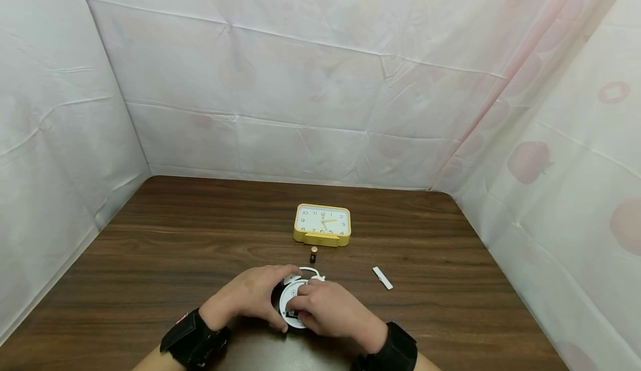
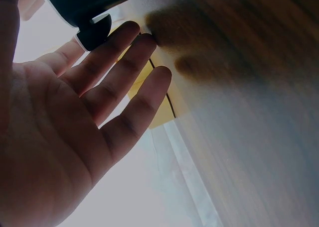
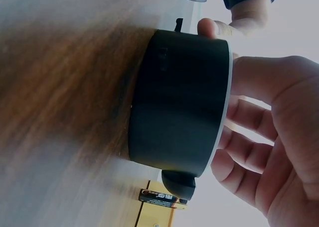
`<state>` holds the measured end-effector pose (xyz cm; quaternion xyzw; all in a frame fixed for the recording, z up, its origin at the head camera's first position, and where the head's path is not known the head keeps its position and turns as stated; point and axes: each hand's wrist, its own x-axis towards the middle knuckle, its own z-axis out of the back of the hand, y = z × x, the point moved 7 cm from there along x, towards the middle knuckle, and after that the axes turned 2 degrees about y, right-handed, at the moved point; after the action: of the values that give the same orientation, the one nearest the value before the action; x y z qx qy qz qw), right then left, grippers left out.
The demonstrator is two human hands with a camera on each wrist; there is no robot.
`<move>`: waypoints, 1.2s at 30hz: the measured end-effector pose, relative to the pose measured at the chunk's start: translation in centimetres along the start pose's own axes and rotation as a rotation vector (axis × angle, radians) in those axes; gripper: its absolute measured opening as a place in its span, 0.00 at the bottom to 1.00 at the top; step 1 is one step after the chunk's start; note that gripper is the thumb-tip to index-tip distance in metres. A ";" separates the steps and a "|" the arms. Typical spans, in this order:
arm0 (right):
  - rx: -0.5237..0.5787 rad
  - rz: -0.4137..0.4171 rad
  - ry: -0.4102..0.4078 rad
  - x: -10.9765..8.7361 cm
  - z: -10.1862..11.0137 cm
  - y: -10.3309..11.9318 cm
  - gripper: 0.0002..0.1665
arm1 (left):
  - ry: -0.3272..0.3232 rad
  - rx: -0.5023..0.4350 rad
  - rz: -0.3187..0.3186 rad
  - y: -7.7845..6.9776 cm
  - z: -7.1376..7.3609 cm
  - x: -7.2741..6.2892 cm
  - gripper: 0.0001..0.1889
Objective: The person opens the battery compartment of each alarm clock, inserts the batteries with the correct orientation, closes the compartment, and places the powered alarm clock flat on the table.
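Overlapping a compartment (image 1: 291, 315), right hand (image 1: 328, 308) hides any hold; left hand (image 1: 255, 293) grips the case (image 3: 179, 100).

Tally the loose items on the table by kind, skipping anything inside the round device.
Yellow clock: 1
Round black-and-white device: 1
Standing battery: 1
White strip: 1
Total: 4

Wearing wide, thick black bands (image 1: 192, 339) around both wrists, with a small reddish mark (image 1: 182, 318) on the left band's edge.
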<state>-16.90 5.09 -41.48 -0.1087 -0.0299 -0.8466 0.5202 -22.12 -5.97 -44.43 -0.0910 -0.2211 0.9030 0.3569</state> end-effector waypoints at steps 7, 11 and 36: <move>-0.038 0.021 -0.010 0.1 -0.1 0.3 0.12 | -0.001 -0.016 -0.011 0.1 -0.1 -0.1 0.51; -0.054 0.028 -0.017 0.1 -0.1 0.5 0.11 | -0.013 -0.008 -0.025 0.0 0.0 -0.2 0.50; -0.015 0.050 -0.094 0.0 -0.1 0.1 0.07 | -0.065 0.109 -0.053 -0.9 -0.3 -0.1 0.44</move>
<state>-16.76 5.05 -41.58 -0.1529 -0.0452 -0.8275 0.5383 -21.40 -5.37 -44.26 -0.0362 -0.1851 0.9064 0.3780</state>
